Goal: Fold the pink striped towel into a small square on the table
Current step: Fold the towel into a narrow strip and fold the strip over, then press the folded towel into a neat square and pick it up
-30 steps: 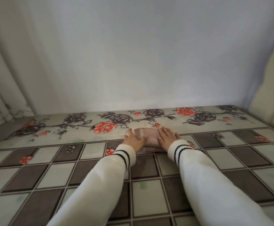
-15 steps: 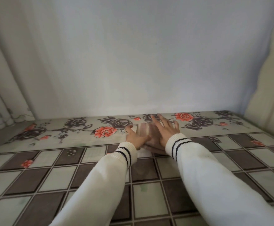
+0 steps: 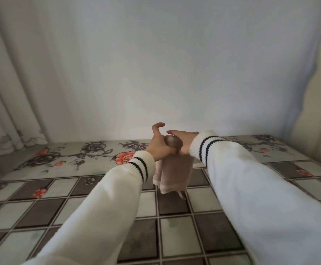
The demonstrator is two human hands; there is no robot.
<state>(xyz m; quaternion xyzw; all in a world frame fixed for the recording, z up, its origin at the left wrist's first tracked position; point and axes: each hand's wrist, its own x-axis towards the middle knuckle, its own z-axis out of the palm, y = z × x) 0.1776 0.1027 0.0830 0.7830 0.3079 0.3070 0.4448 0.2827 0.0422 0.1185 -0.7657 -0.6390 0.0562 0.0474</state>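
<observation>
- Towel [image 3: 176, 169], pink and folded into a narrow bundle, hangs in the air above the table [image 3: 209, 234]; we hold it up by its top fold, and its lower edges dangle free, with a small tag or loop sticking out at the bottom right corner.
- Our left hand [image 3: 158, 147] grips the upper left part of the towel, thumb and lower fingers curled round the cloth, while the index finger sticks up, hooked and touching nothing.
- Our right hand [image 3: 184, 139] holds the top of the towel from the right side, the thumb lying over the rounded fold; the fingers are hidden behind the cloth, so we cannot tell how they lie.
- Both hands sit close together at the top fold.
- Sleeves [image 3: 232, 169] are white, with two dark stripes at each cuff.
- Beneath lies a tablecloth of grey and pale squares, bordered with dark and red roses [image 3: 124, 157] along the far edge, against a plain pale wall [image 3: 155, 64].
</observation>
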